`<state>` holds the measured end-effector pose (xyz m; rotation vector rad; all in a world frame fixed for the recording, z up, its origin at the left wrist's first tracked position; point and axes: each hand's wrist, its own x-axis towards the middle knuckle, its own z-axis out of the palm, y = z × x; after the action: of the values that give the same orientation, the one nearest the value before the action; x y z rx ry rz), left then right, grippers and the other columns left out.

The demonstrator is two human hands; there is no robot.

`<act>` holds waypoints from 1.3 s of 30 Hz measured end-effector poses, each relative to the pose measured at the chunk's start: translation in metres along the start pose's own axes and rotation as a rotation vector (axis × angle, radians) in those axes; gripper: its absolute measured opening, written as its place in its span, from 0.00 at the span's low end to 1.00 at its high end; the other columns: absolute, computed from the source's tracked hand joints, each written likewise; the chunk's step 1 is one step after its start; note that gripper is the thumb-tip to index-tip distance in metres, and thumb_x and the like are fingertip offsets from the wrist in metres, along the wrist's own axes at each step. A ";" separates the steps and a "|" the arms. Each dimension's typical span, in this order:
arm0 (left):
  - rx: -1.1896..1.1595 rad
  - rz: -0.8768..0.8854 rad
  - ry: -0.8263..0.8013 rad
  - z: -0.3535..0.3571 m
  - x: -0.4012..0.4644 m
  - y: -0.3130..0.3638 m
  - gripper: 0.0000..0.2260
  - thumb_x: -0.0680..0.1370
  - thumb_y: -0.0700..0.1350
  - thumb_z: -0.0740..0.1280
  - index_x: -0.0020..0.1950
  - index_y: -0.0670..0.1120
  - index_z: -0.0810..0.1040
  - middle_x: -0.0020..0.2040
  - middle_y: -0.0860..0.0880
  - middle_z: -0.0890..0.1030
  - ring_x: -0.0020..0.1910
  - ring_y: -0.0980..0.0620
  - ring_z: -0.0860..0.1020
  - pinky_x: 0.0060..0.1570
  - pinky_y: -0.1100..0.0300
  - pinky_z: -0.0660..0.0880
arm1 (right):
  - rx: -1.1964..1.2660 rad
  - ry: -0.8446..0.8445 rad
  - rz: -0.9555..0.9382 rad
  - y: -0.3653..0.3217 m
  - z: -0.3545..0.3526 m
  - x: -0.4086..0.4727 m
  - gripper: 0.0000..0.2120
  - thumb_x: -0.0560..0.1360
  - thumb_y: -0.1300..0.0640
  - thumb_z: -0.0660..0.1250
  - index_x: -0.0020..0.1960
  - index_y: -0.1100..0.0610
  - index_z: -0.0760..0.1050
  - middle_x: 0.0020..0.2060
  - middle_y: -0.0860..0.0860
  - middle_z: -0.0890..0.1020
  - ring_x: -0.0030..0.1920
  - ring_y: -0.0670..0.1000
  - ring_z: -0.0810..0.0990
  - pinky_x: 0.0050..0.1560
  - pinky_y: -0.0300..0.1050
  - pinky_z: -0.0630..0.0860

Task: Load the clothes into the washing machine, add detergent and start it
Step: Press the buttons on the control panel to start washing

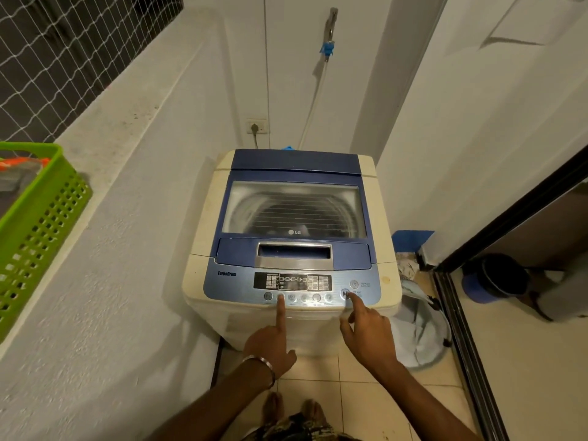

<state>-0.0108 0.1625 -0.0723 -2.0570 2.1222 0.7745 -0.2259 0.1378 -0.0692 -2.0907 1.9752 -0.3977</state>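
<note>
A cream and blue top-loading washing machine (203, 249) stands in front of me with its glass lid (294, 206) closed; dark clothes show faintly in the drum through it. The control panel (292, 283) runs along the front edge. My left hand (270, 342) points with its index fingertip on a round button at the panel's left. My right hand (366, 326) points with its index fingertip on the start button at the panel's right. Neither hand holds anything.
A green perforated basket (38, 224) with clothes sits on the ledge at left. A grey laundry bag (420, 332) lies on the floor right of the machine. A sliding door frame (461, 329) runs along the right. A tap and hose (327, 49) hang on the back wall.
</note>
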 end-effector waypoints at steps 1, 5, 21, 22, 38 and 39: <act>-0.013 -0.002 -0.015 0.000 -0.001 0.000 0.52 0.72 0.54 0.66 0.72 0.51 0.22 0.42 0.47 0.82 0.33 0.51 0.77 0.35 0.59 0.76 | 0.000 0.001 0.004 0.000 0.001 0.000 0.27 0.75 0.50 0.66 0.72 0.51 0.66 0.38 0.48 0.84 0.37 0.50 0.82 0.38 0.48 0.80; -0.084 0.000 -0.061 0.002 -0.003 0.000 0.55 0.71 0.52 0.68 0.69 0.54 0.18 0.34 0.50 0.77 0.29 0.52 0.74 0.30 0.61 0.73 | -0.011 -0.004 0.003 -0.001 0.002 -0.003 0.29 0.75 0.50 0.66 0.74 0.52 0.65 0.38 0.49 0.83 0.36 0.49 0.81 0.38 0.47 0.80; -0.081 0.054 0.016 0.019 -0.021 -0.025 0.39 0.79 0.52 0.58 0.71 0.56 0.25 0.44 0.49 0.84 0.33 0.53 0.75 0.36 0.62 0.74 | -0.247 -0.244 0.093 0.012 -0.004 0.016 0.38 0.78 0.51 0.59 0.80 0.49 0.40 0.46 0.50 0.83 0.40 0.49 0.80 0.43 0.44 0.80; -0.090 0.049 0.022 0.020 -0.021 -0.026 0.38 0.79 0.53 0.57 0.72 0.56 0.26 0.44 0.49 0.84 0.34 0.53 0.77 0.38 0.61 0.76 | -0.243 -0.251 0.099 0.010 -0.004 0.017 0.37 0.79 0.51 0.59 0.80 0.49 0.40 0.47 0.50 0.83 0.39 0.48 0.80 0.42 0.43 0.80; -0.089 0.094 0.145 0.007 -0.009 -0.005 0.27 0.80 0.52 0.54 0.79 0.54 0.51 0.46 0.50 0.83 0.42 0.53 0.81 0.42 0.61 0.75 | -0.223 -0.322 0.091 0.017 -0.018 0.025 0.35 0.81 0.47 0.58 0.79 0.45 0.41 0.54 0.51 0.82 0.45 0.49 0.82 0.45 0.42 0.80; -0.090 0.096 0.154 0.006 -0.007 -0.005 0.27 0.80 0.53 0.53 0.79 0.54 0.51 0.46 0.50 0.83 0.43 0.53 0.81 0.42 0.61 0.75 | -0.217 -0.317 0.092 0.019 -0.017 0.022 0.35 0.81 0.47 0.58 0.79 0.45 0.39 0.53 0.51 0.82 0.43 0.48 0.81 0.44 0.41 0.80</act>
<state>-0.0074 0.1714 -0.0764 -2.1372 2.3238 0.7591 -0.2484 0.1146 -0.0588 -2.0211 1.9828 0.1645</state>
